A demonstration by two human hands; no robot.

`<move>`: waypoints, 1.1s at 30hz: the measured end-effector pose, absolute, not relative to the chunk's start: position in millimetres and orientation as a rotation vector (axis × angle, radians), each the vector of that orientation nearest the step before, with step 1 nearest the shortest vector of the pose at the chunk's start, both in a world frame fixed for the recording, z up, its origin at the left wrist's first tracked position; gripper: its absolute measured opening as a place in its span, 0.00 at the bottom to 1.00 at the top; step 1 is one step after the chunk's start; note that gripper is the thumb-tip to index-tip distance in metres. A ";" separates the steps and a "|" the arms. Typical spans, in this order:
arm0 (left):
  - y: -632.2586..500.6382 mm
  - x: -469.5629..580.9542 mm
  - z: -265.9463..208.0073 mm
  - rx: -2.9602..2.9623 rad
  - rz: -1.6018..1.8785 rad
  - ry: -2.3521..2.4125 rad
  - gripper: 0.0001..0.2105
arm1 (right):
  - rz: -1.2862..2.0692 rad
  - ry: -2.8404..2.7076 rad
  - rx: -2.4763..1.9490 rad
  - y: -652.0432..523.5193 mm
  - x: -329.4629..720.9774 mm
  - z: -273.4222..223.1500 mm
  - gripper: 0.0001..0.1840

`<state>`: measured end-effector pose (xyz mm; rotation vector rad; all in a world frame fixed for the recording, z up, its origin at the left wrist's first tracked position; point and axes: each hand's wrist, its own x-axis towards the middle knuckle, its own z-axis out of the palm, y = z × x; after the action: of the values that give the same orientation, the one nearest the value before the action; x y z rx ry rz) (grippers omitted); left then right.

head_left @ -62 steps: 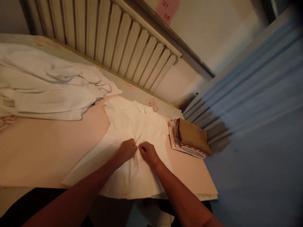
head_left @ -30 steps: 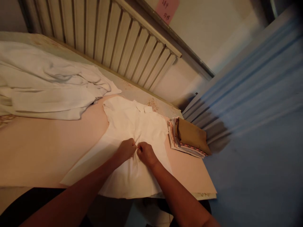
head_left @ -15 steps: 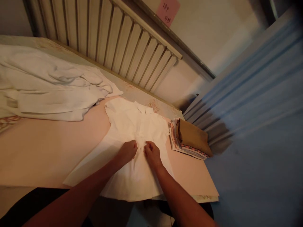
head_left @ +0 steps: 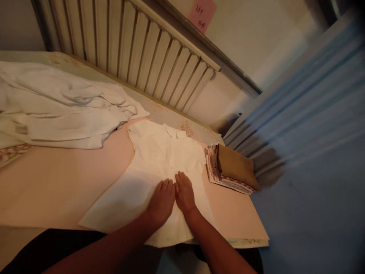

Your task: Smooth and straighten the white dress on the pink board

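Observation:
A white dress (head_left: 168, 152) with short sleeve openings and a small collar lies spread out, its flared lower part toward me. My left hand (head_left: 162, 199) rests on the middle of it, palm down, with the fingers laid out. Right beside it, my right hand (head_left: 184, 193) also presses flat on the fabric, fingers extended away from me. The two hands touch or nearly touch along their inner edges. Neither one grips anything; the cloth under the palms is hidden.
Crumpled pale cloth (head_left: 71, 110) covers the table's left side. A stack of folded fabrics with a brown one (head_left: 236, 165) on top stands to the right. A radiator (head_left: 159, 57) runs behind the pink-covered table (head_left: 68, 190). A blue curtain (head_left: 308, 152) hangs at the right.
Both hands were closed and slightly apart above the dress's middle. They have come together, opened and flattened onto it, the left one nearer to me than before. The view has shifted slightly.

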<state>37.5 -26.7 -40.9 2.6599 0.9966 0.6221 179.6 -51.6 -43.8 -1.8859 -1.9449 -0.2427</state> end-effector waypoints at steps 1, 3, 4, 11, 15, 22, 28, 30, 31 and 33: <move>-29.8 39.3 -48.1 2.695 0.658 0.987 0.20 | -0.261 -1.893 -1.921 -50.7 180.3 -46.0 0.21; -35.7 41.2 -60.7 2.731 0.701 0.972 0.24 | -0.258 -1.854 -1.960 -49.4 180.6 -48.0 0.20; -38.5 41.2 -65.3 2.737 0.710 0.962 0.25 | -0.251 -1.854 -1.968 -49.0 180.4 -48.0 0.21; -54.8 33.1 -64.7 2.763 0.600 0.945 0.27 | -0.254 -1.867 -1.978 -49.3 179.7 -45.1 0.21; -57.9 30.2 -60.5 2.785 0.576 0.960 0.27 | -0.247 -1.861 -1.981 -48.5 179.3 -45.7 0.21; -68.2 27.9 -63.8 2.862 0.576 1.029 0.26 | -0.268 -1.833 -1.966 -46.9 179.1 -49.0 0.22; -80.9 20.5 -66.5 2.962 0.668 1.040 0.26 | -0.305 -1.808 -1.967 -45.0 179.3 -54.2 0.21; -82.2 18.3 -66.3 2.986 0.683 1.036 0.26 | -0.308 -1.805 -1.978 -44.8 179.2 -55.6 0.21; -82.5 17.6 -66.4 3.000 0.687 1.029 0.26 | -0.308 -1.805 -1.983 -44.8 179.2 -56.3 0.21; -82.8 17.0 -66.8 3.022 0.691 1.029 0.26 | -0.305 -1.809 -1.988 -44.6 179.5 -57.6 0.21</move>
<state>17.0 -82.8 -66.8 3.0219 1.0286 0.6907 179.5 -44.6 -57.6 -1.9876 -1.8089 -0.3055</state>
